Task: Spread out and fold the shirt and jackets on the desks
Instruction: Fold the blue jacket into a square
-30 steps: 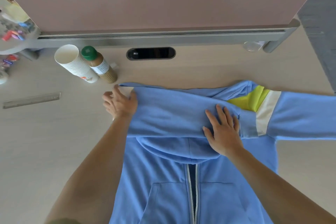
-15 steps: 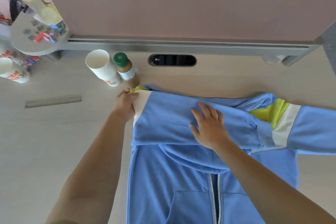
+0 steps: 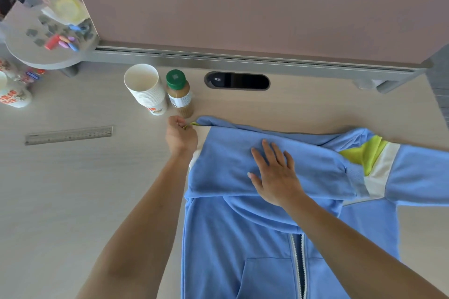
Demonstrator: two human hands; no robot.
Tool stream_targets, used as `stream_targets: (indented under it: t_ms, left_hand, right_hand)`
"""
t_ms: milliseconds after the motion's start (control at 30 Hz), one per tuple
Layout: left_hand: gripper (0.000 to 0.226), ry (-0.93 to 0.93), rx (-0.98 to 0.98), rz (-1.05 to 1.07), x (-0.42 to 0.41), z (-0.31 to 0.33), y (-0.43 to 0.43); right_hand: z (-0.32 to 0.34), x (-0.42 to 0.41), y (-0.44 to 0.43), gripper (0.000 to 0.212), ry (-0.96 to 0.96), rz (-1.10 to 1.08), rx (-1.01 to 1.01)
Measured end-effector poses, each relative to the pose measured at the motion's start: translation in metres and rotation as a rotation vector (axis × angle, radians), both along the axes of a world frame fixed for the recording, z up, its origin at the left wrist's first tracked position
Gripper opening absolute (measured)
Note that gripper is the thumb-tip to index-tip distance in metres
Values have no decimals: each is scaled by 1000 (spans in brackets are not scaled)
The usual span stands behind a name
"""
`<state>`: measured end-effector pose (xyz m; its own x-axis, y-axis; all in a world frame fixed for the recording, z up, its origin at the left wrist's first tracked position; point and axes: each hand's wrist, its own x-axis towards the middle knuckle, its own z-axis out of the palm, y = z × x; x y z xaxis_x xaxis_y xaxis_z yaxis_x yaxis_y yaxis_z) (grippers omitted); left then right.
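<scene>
On the tabletop [image 3: 73,201], jacket [image 3: 230,238] edge is pinched by left grip [image 3: 181,137], flattened under spread right grip [image 3: 275,176]; nearby bottle [image 3: 179,92] could be toppled by a tug.

One camera only, worn on the person's head, looks forward and steeply down at the table [image 3: 60,189]. It sits close: the left forearm [image 3: 136,226] and right forearm [image 3: 352,250] enter from the near edge, the blue jacket [image 3: 243,238] fills the near right, and the pink partition [image 3: 243,12] closes the far side.
</scene>
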<state>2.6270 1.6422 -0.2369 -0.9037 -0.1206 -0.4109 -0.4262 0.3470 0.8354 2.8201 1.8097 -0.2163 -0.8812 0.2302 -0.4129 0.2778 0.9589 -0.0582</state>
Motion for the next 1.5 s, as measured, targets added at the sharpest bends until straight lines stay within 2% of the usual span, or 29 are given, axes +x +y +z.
stream_targets:
  t_ms: [67, 133, 200, 267, 367, 467, 533, 633, 700, 800, 900, 1000, 1067, 1133, 1200, 1300, 1400, 1500]
  left_hand:
    - [27, -27, 105, -32, -4, 0, -2]
    - [35, -70, 314, 40, -6, 4, -6]
    - [38, -56, 365, 62, -7, 3, -12]
    - [32, 34, 143, -49, -2, -1, -16]
    - [23, 315, -228, -188, 14, -12, -21]
    - [35, 553, -463, -327, 50, -14, -8]
    - [44, 616, -542, -521, 84, -18, 7]
    - [68, 473, -688, -818, 119, -36, 14]
    - [76, 452, -769, -898, 120, -47, 8]
    - [79, 460, -860, -930, 113, -46, 6]
    - [87, 344, -892, -877, 121, -33, 22]
    - [92, 239, -801, -676, 157, -6, 76]
    - [90, 279, -747, -728, 197, 10, 125]
    - [90, 301, -726, -867, 236, 19, 173]
    - [88, 299, -717, -994, 268, 26, 215]
    - [69, 277, -770, -1196, 305, 25, 260]
    - [74, 211, -878, -1259, 326, 24, 281]
    - [83, 152, -929, -1245, 326, 26, 285]
  right_hand:
    - [2, -1, 0, 67, -39, 11, 20]
    - [3, -2, 0, 66, -52, 6, 23]
    - [3, -1, -1, 66, -43, 0, 19]
    - [0, 1, -2, 67, -26, -9, 23]
    - [-3, 5, -2, 71, -11, -4, 50]
    - [-8, 14, 5, 71, 40, -59, 89]
    - [-11, 22, 13, 69, 80, -151, 155]
    - [-17, 37, 33, 71, 58, -349, 215]
    - [-24, 49, 49, 77, -47, -378, 141]
    - [-30, 58, 69, 79, -100, -294, -40]
    - [-21, 65, 89, 75, -69, -222, -202]
    - [-13, 90, 120, 60, 167, -199, -371]
    - [-4, 115, 148, 44, 286, -431, -562]
    - [5, 143, 185, 33, 330, -769, -741]
    - [14, 176, 228, 33, 349, -1040, -759]
    - [16, 232, 294, 41, 366, -1328, -716]
    - [10, 267, 339, 27, 403, -1653, -1097]
    - [7, 274, 366, 15, 556, -1809, -1348]
